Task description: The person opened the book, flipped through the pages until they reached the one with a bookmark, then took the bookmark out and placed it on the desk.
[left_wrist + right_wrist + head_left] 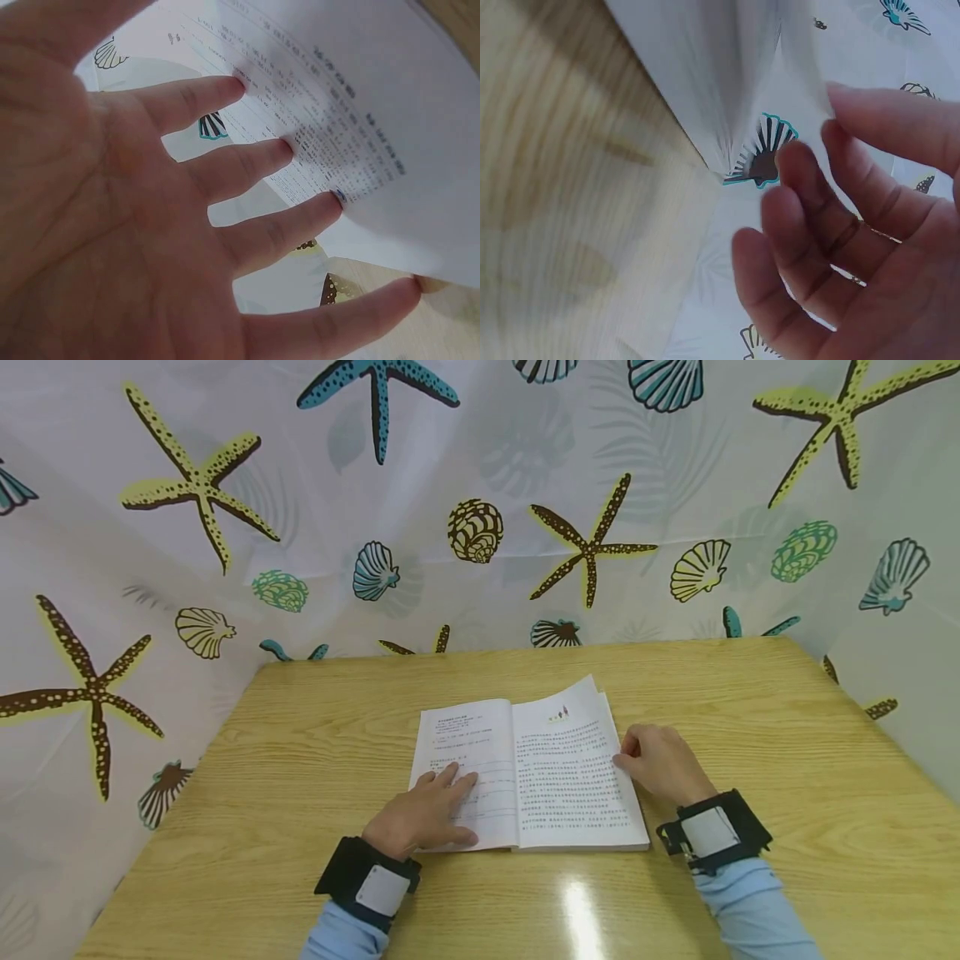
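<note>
An open book (570,777) with printed pages lies on the table, its spine toward the middle. My left hand (431,810) rests on the left page (465,731) with fingers spread, and in the left wrist view its fingertips touch the printed paper. At the right edge of the book, my right hand (666,764) pinches the outer edge of a page between thumb and index finger. That page (802,67) stands apart from the stack of pages (697,67) in the right wrist view. The other fingers of the right hand are loosely curled.
The wooden table (300,735) extends around the book on all sides. Behind it and at both sides hangs a white curtain (315,510) printed with starfish and shells. Each wrist carries a black strap (720,835) with a pale plate.
</note>
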The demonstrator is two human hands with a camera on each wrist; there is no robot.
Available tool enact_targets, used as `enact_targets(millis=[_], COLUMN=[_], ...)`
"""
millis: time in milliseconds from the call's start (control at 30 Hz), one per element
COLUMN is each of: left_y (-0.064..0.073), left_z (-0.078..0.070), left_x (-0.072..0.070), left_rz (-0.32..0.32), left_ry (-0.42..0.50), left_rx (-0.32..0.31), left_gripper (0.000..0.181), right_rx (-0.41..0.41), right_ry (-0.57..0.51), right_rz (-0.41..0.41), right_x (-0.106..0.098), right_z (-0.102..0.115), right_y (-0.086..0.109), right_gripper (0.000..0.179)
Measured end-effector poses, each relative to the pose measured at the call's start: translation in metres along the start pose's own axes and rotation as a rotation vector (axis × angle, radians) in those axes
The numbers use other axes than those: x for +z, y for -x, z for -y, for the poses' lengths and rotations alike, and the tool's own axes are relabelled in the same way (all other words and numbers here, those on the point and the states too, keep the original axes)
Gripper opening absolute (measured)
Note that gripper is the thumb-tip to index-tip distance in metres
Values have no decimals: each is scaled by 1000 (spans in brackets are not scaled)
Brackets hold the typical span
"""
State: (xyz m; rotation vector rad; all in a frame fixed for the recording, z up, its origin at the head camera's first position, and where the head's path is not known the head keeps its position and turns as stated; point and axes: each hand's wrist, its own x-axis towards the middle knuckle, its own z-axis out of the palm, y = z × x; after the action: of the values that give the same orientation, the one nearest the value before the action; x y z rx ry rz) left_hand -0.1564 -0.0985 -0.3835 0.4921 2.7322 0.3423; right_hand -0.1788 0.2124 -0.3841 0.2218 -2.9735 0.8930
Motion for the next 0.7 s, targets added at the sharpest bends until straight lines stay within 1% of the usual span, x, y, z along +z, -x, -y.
enact_targets(millis=[167,400,500,567,633,700], left_y=[0,0,0,-1,0,0], left_z=[0,1,1,0,0,1], left_x=[0,0,-1,-1,-2,-2], left_rz=[3,4,4,8,12,11], left_ry=[-9,-17,-19,-18,-14,-12], left_rx=[7,12,13,9,3,2], left_gripper=[79,79,79,79,79,79], right_rx=[-27,-146,-199,-236,-278,-313], right_ry=[0,-63,-94,-138,-184,-209], right_rz=[-19,-33,-26,19,111,225], right_x=[1,1,3,5,8,11], right_z=[5,29,41,47,52,57], right_y=[1,4,6,9,12,15], right_gripper=[7,4,7,16,28,40])
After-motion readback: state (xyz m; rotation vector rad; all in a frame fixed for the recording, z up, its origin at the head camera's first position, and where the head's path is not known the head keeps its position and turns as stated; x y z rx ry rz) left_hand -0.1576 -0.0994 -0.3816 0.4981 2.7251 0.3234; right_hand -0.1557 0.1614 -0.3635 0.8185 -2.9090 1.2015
